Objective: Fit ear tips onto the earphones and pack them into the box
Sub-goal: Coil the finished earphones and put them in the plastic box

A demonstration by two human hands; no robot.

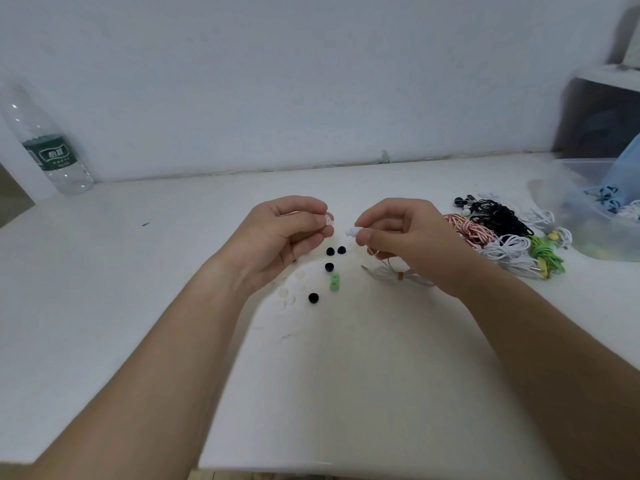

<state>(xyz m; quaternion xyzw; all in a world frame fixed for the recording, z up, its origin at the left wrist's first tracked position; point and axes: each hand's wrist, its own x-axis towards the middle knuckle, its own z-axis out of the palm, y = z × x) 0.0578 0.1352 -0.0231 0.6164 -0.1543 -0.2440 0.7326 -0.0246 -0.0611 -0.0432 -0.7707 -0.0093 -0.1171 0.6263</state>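
My left hand (287,233) pinches a small clear ear tip (328,221) between thumb and fingertips. A short gap away, my right hand (398,233) pinches a white earbud (351,232), its nozzle pointing left at the tip. The earbud's white cable bundle (398,271), tied with a small band, hangs down onto the table under that hand. Loose on the white table (138,271) below the hands lie several black ear tips (329,251), green ear tips (334,282) and pale translucent ones (284,293).
A pile of coiled earphones (502,233) in red-white, black, white and green lies right of my right hand. A clear plastic box (595,216) holding earphones stands at the far right. An almost empty water bottle (48,147) stands at the back left by the wall.
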